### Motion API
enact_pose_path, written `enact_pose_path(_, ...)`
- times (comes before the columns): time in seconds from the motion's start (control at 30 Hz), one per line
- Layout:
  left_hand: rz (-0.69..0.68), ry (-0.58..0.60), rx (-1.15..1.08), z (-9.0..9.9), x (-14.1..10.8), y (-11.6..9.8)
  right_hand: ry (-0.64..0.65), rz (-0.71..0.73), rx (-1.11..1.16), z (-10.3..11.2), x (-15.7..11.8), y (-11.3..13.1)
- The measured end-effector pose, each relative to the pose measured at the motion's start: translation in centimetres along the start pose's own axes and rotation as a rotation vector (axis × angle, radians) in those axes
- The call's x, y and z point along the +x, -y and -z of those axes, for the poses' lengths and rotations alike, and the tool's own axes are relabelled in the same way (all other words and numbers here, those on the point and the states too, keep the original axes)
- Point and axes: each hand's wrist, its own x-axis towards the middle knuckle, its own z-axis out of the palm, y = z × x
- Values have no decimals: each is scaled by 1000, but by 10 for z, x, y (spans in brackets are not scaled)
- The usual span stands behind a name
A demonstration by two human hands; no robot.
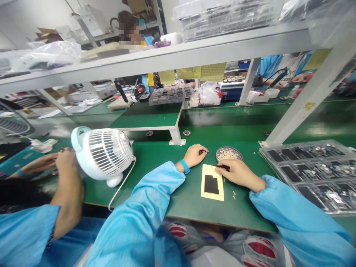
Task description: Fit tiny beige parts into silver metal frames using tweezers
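My right hand (pixel 236 173) is shut on a thin dark tool, perhaps tweezers (pixel 221 167), with its tip just above a cream sheet (pixel 213 189). That sheet lies flat on the green bench mat (pixel 189 200) and carries a black rectangular patch (pixel 211 184). My left hand (pixel 196 155) rests curled on the mat, left of the sheet, and nothing shows in it. Just beyond both hands sits a round dark dish (pixel 229 154) holding many small pale pieces. A few similar bits (pixel 234 195) lie on the mat below my right hand.
A clear tray of dark rectangular parts (pixel 308 174) fills the bench at right. A white desk fan (pixel 103 154) stands at left, past it a co-worker's hands (pixel 55 161). Grey shelf rails and legs (pixel 167 55) cross above, holding bags and trays.
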Motion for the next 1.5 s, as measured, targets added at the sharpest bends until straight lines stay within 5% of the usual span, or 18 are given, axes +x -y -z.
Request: enact_pose_path(1.5,-33,-3,13,-3,0,6,41,-52,-42,0,2,4)
